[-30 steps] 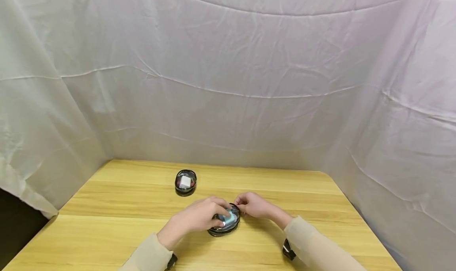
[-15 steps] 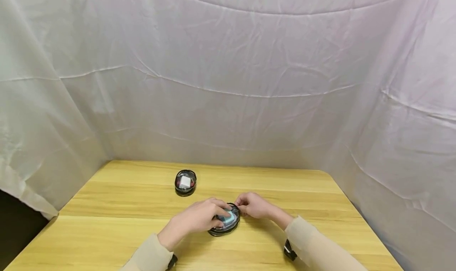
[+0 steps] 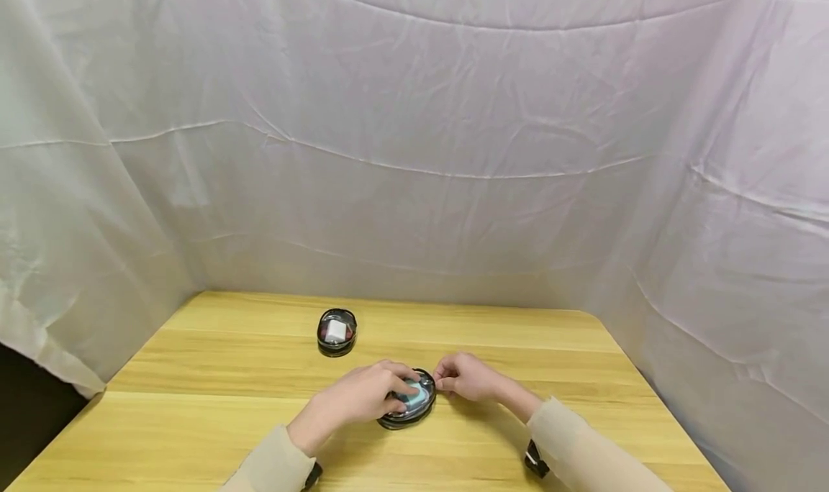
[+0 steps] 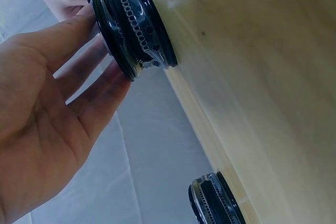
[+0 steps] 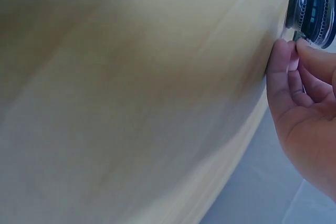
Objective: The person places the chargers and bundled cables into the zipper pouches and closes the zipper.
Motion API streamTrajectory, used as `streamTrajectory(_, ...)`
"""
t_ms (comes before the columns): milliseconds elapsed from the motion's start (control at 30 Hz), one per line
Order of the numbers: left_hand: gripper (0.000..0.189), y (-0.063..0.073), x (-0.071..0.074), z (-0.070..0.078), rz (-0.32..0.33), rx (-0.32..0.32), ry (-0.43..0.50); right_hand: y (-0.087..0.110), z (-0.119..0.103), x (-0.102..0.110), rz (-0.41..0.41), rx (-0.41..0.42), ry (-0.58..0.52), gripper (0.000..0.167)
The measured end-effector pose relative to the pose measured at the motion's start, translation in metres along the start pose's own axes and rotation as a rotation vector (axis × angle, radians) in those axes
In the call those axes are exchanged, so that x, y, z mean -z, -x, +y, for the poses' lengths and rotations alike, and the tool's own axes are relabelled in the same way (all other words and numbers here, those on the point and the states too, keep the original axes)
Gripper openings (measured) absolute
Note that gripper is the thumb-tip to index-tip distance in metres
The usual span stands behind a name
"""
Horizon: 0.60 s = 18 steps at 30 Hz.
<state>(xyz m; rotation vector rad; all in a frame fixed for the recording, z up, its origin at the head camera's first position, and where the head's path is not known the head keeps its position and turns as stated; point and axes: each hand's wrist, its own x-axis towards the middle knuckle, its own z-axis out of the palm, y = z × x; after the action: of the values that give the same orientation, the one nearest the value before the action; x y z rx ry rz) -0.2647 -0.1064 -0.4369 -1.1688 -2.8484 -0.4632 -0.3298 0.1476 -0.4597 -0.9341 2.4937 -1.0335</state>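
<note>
An oval see-through zip pouch (image 3: pixel 424 400) with black piping lies on the wooden table, and something light blue shows through its top. My left hand (image 3: pixel 365 391) rests over it from the left, fingers spread and pressing on the top face. In the left wrist view the toothed zipper runs round the pouch's side wall (image 4: pixel 134 19). At the pouch's right edge, my right hand (image 3: pixel 469 377) pinches the zipper pull between thumb and forefinger; the fingertips mostly cover the pull. In the right wrist view the pouch (image 5: pixel 314 9) touches or nearly touches those fingertips.
A second oval pouch (image 3: pixel 337 341) with black trim stands farther back and to the left, a white block and something red visible inside. Pale cloth (image 3: pixel 414 226) hangs behind and at both sides of the wooden table (image 3: pixel 259 362).
My right hand has shifted slightly to the right and towards me along the pouch's edge. The left hand and both pouches stay where they were.
</note>
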Motion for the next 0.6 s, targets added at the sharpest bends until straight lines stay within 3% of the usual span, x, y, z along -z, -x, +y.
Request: streamTrajectory(600, 0.031, 0.0008, 0.0016, -0.0044, -0.008, -0.025, 0.021, -0.0057, -0.0048, -0.0071, 0.061, -0.034, -0.028, 0.011)
